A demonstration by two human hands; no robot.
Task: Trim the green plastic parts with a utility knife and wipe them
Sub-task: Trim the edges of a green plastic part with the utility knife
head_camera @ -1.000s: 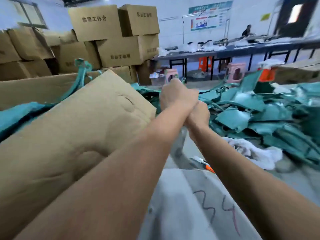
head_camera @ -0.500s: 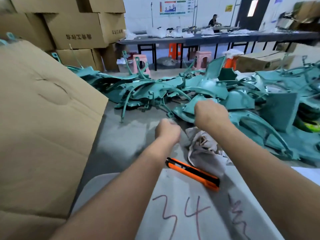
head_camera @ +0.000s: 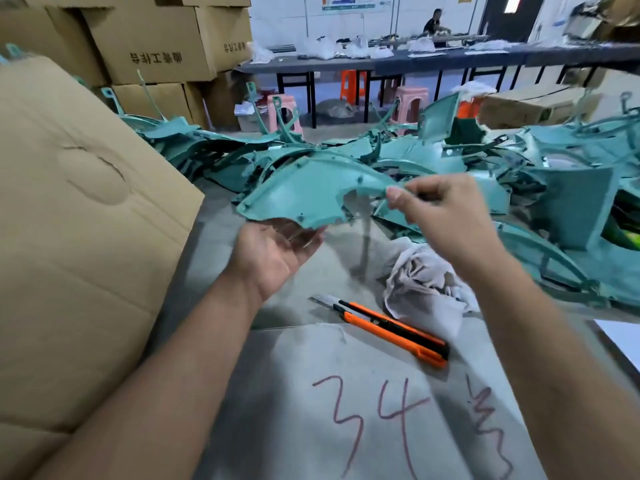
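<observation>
A: Any containers in the head view?

B: A big brown cardboard box (head_camera: 79,220) stands on the near left, its flap tilted toward the tabletop (head_camera: 221,271). What lies inside is hidden. More cardboard cartons (head_camera: 152,46) are stacked far left, closed, with printed characters on their sides.

A: And the task's thing?

B: A curved green plastic part (head_camera: 304,195), thin and shell-like with small studs along its rim and a ragged cut-out, is lifted above the middle of the tabletop. The right hand (head_camera: 446,216) pinches its right end between thumb and forefinger, the other fingers curled. The left hand (head_camera: 273,251) lies palm up beneath its near edge, fingers relaxed and spread, holding nothing; whether they touch the part I cannot tell.

A: What else?

B: A heap of green parts (head_camera: 519,168) sprawls across the far and right side. A crumpled white rag (head_camera: 426,285) lies near the right wrist. Just beside it, nearer, an orange and black utility knife (head_camera: 391,327) lies flat, its blade out, on the grey tabletop with red marks written on it.
</observation>
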